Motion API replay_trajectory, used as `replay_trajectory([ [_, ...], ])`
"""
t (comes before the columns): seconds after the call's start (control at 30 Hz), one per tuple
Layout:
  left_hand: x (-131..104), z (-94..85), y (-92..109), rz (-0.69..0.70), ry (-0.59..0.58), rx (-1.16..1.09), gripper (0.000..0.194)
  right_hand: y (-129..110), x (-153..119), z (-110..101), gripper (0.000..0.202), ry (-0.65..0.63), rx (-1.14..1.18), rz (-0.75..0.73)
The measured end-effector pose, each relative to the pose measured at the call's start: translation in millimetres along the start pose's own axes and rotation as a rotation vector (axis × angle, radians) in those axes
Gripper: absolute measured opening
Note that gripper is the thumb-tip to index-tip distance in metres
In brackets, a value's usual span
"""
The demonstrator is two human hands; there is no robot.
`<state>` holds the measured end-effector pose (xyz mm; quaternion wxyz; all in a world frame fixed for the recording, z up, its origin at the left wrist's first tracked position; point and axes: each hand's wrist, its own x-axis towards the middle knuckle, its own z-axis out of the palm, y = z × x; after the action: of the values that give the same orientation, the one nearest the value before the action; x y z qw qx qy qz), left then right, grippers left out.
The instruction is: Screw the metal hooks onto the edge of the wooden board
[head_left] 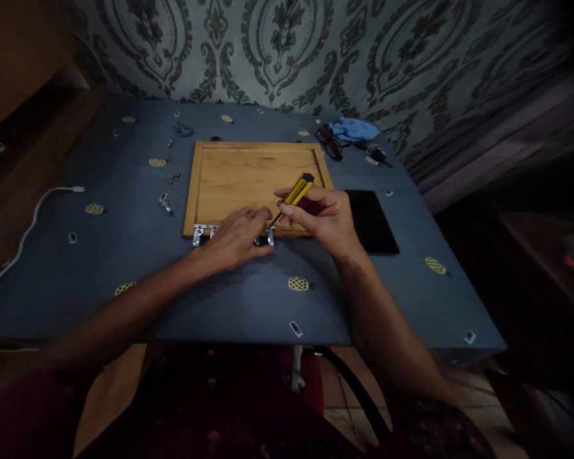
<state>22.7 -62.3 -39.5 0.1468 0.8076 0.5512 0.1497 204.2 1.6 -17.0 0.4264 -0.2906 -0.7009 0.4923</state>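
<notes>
A wooden panel (258,175) with a raised frame lies flat on the table. Silver metal fittings (199,234) sit along its near edge. My left hand (234,237) rests over this edge, fingers curled and thumb lower, steadying the right-hand metal fitting (270,237), which it partly covers. In my right hand (328,217), thumb and fingers pinch a screwdriver (299,189) with a yellow and black handle. The screwdriver tilts down to the left, its tip at the right-hand fitting; exact contact is too small to make out.
Small metal parts (164,204) lie left of the panel on the blue patterned tablecloth (249,306). A black tablet (374,223) lies to the right. Sunglasses (332,145) and a blue cloth (356,129) are at the back right. A white cable (33,223) runs along the left.
</notes>
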Motion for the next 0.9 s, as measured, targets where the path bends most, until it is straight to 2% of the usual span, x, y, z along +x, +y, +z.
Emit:
replay_trajectory([
  [0.43, 0, -1.0, 1, -0.017, -0.018, -0.013, 0.048, 15, -3, 8, 0.043, 0.187, -0.126, -0.132],
  [0.9, 1, -1.1, 1, -0.006, -0.020, -0.011, 0.048, 18, -10, 15, 0.048, 0.320, -0.323, -0.209],
])
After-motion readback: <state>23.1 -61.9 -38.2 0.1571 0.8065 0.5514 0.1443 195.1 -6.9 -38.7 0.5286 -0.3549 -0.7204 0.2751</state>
